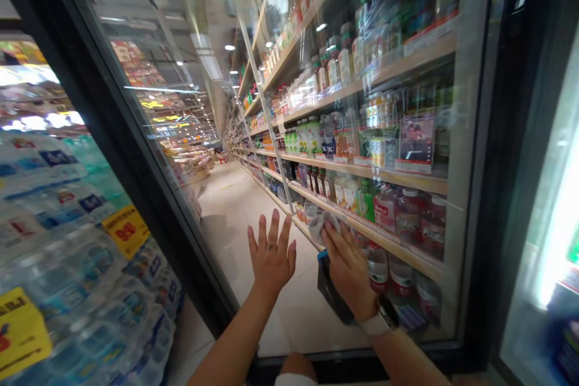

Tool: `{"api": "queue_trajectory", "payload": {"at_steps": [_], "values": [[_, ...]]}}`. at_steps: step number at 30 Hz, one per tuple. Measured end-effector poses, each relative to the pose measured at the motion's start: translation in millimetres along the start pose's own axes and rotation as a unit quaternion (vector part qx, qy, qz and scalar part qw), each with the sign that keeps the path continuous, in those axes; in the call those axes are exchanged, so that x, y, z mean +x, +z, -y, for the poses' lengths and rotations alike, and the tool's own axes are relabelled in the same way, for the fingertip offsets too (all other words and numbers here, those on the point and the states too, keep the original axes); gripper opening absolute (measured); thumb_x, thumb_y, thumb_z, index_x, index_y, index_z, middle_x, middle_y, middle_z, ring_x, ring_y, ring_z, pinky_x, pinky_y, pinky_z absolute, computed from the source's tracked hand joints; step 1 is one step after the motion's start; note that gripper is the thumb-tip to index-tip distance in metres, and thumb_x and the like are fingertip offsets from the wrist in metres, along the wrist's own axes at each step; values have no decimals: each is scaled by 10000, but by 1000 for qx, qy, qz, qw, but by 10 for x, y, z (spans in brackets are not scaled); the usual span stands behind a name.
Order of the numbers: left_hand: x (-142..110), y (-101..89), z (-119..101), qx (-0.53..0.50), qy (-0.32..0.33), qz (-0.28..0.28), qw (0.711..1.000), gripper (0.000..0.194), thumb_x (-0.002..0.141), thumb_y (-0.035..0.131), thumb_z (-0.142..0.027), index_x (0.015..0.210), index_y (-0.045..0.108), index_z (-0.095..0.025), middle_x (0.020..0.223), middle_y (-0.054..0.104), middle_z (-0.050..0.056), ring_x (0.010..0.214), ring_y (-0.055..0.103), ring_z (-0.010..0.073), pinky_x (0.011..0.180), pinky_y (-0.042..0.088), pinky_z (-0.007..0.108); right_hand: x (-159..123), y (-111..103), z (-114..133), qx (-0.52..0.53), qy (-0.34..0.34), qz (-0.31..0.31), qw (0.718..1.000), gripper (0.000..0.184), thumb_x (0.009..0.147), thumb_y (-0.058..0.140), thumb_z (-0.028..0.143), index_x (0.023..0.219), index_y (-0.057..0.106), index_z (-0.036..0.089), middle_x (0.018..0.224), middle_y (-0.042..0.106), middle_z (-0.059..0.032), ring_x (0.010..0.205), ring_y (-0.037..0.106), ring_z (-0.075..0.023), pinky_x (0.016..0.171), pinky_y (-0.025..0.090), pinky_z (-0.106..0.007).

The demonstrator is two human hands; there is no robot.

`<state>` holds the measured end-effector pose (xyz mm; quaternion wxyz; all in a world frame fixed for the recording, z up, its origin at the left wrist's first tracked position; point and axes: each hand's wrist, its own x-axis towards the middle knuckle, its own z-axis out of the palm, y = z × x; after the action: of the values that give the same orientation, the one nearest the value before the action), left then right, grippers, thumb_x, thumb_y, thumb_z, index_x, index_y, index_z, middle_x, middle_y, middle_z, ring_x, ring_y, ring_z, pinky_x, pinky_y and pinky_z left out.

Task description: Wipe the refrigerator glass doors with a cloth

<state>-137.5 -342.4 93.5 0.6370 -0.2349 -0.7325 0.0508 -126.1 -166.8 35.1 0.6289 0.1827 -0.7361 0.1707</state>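
My left hand (271,256) is raised with its fingers spread, palm toward the large glass door (289,329) in front of me. It appears to rest flat on the pane and holds nothing. To its right, my right hand (350,268) presses a crumpled greyish-white cloth (318,226) against the same glass, fingers together over it. A dark object with a blue edge (332,292) shows just below that hand; whether it is behind the glass or a reflection, I cannot tell. A watch sits on my right wrist.
The door's black frame (113,126) slants down on the left. Shelves of bottled drinks (344,193) show in the glass, along with an aisle floor (226,193). Wrapped packs of water bottles (85,289) with yellow price signs (126,231) stand at left. A bright light strip (558,217) runs at right.
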Motion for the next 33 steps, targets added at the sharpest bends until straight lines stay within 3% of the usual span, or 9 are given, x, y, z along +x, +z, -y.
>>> {"api": "queue_trajectory", "payload": {"at_steps": [4, 8, 11, 16, 22, 27, 30, 33], "values": [[-3, -19, -13, 3, 1, 2, 1000, 656, 930, 484, -254, 1535, 234, -207, 1582, 282, 96, 1507, 132, 257, 1240, 95, 486, 220, -1, 18, 10, 65, -74, 995, 632, 963, 358, 46, 1557, 245, 228, 1504, 469, -85, 1456, 322, -249, 1183, 336, -521], [-8, -12, -15, 0, 1, 2, 1000, 648, 933, 478, -249, 1533, 237, -202, 1590, 255, 85, 1508, 130, 259, 1240, 99, 483, 211, 39, 116, 18, 83, -72, 994, 621, 968, 366, 52, 1554, 251, 222, 1490, 486, -92, 1473, 280, -247, 1185, 320, -542], [-14, 7, -5, -1, 0, 1, 1000, 650, 933, 484, -249, 1532, 235, -207, 1592, 244, 76, 1508, 131, 258, 1239, 99, 482, 74, 79, 169, 14, 52, -43, 998, 604, 958, 369, 36, 1536, 300, 194, 1441, 543, -92, 1462, 313, -225, 1189, 329, -491], [-14, 34, 10, -12, -2, -1, 1000, 637, 941, 485, -270, 1529, 248, -214, 1576, 292, 86, 1506, 131, 253, 1238, 97, 484, -395, 124, 207, 8, -34, 42, 998, 508, 940, 369, 22, 1389, 533, 193, 1313, 652, -53, 1312, 522, -174, 1171, 354, -381], [6, 30, 6, -16, -2, -9, 1000, 650, 934, 503, -258, 1531, 248, -218, 1579, 284, 88, 1506, 128, 242, 1241, 84, 468, -853, 93, 150, 48, -126, 95, 986, 448, 970, 333, 76, 1283, 623, 209, 1173, 715, -27, 1118, 621, -133, 1057, 459, -304], [2, 18, 6, -10, -1, -2, 1000, 648, 932, 496, -251, 1530, 249, -214, 1582, 268, 87, 1505, 129, 251, 1239, 93, 484, -564, -10, 50, 31, -135, 80, 987, 419, 977, 349, 77, 1246, 645, 203, 1205, 706, -11, 1158, 603, -140, 1111, 404, -314], [-1, 15, 4, -6, 0, -3, 1000, 654, 927, 500, -250, 1529, 249, -207, 1586, 252, 82, 1504, 140, 262, 1238, 99, 488, -217, -92, -43, -12, -55, 45, 997, 490, 949, 346, 25, 1358, 563, 187, 1311, 651, -46, 1299, 522, -173, 1171, 338, -369], [2, 10, -2, -1, 3, -7, 1000, 660, 923, 502, -240, 1530, 244, -208, 1584, 254, 80, 1503, 141, 260, 1238, 107, 489, 101, -169, -170, -27, 51, -26, 998, 577, 951, 354, 45, 1509, 368, 193, 1446, 535, -98, 1423, 388, -240, 1176, 334, -480]]}}
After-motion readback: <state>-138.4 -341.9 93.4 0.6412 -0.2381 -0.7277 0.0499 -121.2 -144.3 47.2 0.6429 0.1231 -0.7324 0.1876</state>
